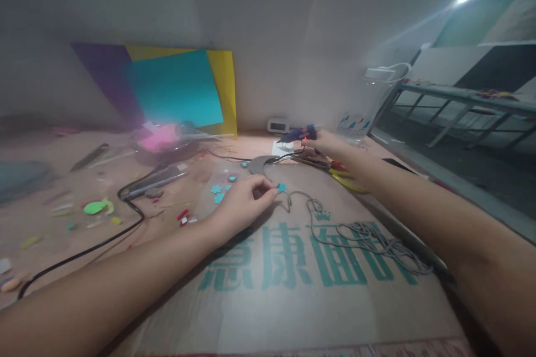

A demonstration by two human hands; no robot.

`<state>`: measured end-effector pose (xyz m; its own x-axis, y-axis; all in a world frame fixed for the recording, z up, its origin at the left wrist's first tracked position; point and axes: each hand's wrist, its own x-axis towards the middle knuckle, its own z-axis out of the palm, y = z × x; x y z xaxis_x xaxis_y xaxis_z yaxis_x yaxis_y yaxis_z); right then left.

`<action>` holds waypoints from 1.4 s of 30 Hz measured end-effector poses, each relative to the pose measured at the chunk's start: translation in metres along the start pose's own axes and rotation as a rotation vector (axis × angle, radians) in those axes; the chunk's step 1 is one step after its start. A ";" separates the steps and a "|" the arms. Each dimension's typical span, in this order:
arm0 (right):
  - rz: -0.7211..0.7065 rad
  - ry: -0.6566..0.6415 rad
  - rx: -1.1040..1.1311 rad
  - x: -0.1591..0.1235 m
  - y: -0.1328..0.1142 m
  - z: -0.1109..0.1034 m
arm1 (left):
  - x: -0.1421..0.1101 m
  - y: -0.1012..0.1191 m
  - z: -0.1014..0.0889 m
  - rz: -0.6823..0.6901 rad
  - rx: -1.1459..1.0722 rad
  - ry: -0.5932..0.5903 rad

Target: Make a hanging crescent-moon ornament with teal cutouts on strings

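Note:
My left hand [250, 199] is over the printed cardboard [285, 312], thumb and forefinger pinched on a small teal foam piece [282, 187]. A thin grey cord [314, 203] runs from beside those fingertips to a loose tangle on the right. Farther back, my right hand [324, 144] is closed around a dark blue glue gun [296, 134] with a small red light, its nozzle facing left above a white square [282, 149]. Between the hands lies a grey crescent shape [260, 164]. Several teal flower cutouts [216, 189] lie left of my left hand.
Yellow-handled scissors [349, 181] lie under my right forearm. A black cable [84, 251] crosses the left side among foam scraps, including a green piece [94, 208]. Coloured sheets [176, 89] lean on the back wall near a small white digital device [278, 125] and a clear plastic container [354, 122].

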<state>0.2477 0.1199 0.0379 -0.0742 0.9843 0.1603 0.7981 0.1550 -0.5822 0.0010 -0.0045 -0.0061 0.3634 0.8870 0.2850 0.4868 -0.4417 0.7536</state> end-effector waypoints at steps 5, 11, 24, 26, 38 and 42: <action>0.033 -0.008 -0.127 0.003 0.006 0.003 | 0.001 0.000 0.001 -0.002 -0.019 -0.003; -0.047 0.080 -0.254 -0.026 0.004 -0.021 | 0.000 0.001 0.001 -0.036 -0.027 -0.003; 0.081 -0.473 0.899 -0.135 -0.039 0.040 | 0.000 0.006 -0.002 0.013 0.016 0.063; 0.103 -0.537 0.948 -0.137 -0.039 0.042 | 0.000 0.007 -0.003 0.004 0.014 0.063; -0.529 0.030 0.012 -0.133 -0.030 0.037 | -0.001 0.003 -0.001 0.047 0.055 0.010; -0.614 0.093 -0.028 -0.135 -0.031 0.037 | -0.001 0.001 -0.001 0.061 0.057 -0.010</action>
<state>0.2109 -0.0147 0.0049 -0.4732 0.7047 0.5287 0.6418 0.6868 -0.3410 0.0007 -0.0058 -0.0048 0.4021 0.8566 0.3234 0.5078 -0.5025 0.6997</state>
